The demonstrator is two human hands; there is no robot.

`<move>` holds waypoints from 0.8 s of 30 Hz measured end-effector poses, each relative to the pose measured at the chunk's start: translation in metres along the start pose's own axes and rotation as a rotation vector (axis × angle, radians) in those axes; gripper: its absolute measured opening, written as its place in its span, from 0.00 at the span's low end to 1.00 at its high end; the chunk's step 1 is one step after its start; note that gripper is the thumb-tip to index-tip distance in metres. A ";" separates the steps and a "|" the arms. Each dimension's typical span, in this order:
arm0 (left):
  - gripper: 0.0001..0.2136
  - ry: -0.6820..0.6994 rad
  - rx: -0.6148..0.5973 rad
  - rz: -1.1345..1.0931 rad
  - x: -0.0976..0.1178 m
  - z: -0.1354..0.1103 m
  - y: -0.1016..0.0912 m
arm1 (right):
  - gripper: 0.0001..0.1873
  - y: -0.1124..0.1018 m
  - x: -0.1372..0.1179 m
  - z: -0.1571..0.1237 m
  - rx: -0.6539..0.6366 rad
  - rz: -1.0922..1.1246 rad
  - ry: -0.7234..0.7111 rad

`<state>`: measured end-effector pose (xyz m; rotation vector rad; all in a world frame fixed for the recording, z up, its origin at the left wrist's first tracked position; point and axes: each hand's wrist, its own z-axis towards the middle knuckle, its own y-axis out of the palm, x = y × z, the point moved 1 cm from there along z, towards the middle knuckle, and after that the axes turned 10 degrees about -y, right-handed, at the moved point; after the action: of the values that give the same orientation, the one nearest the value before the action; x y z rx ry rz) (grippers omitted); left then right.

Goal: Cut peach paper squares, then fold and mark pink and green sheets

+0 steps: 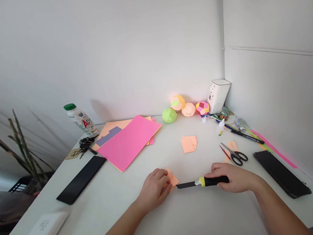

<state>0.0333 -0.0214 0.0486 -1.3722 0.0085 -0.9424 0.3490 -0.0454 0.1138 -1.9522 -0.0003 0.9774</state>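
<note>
My left hand (157,187) is closed on a small peach paper piece (173,178), whose right part sticks out past the fingers. My right hand (232,177) grips the black and yellow handle of a utility knife (191,184), its long dark blade pointing left. The blade tip meets the lower right edge of the paper, as far as I can see. Beyond the hands lies another folded peach paper piece (189,144). Scissors (236,157) with black handles and a thin red tool (225,152) rest just past my right hand.
Pink sheets (131,143) lie at the back left, near a white bottle (82,120) and a black slab (81,179). Several paper polyhedra, one of them green (169,115), stand by the wall. A black case (282,174) and a pen (247,136) are on the right.
</note>
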 end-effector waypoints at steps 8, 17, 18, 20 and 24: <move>0.10 -0.010 0.024 0.023 -0.002 0.002 0.004 | 0.29 0.004 -0.006 0.000 -0.008 -0.025 0.004; 0.11 -0.009 0.031 0.046 0.001 0.000 0.003 | 0.28 0.006 -0.005 0.001 -0.003 -0.031 0.029; 0.11 -0.009 0.034 0.050 0.001 0.001 0.004 | 0.28 0.006 -0.005 0.001 -0.003 -0.031 0.031; 0.11 -0.006 0.039 0.057 0.001 0.001 0.004 | 0.27 0.007 -0.004 0.001 -0.001 -0.034 0.038; 0.08 0.008 0.039 0.077 0.001 0.000 0.003 | 0.28 0.007 -0.004 0.001 0.004 -0.039 0.039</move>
<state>0.0358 -0.0218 0.0463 -1.3230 0.0479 -0.8797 0.3433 -0.0505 0.1109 -1.9608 -0.0142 0.9129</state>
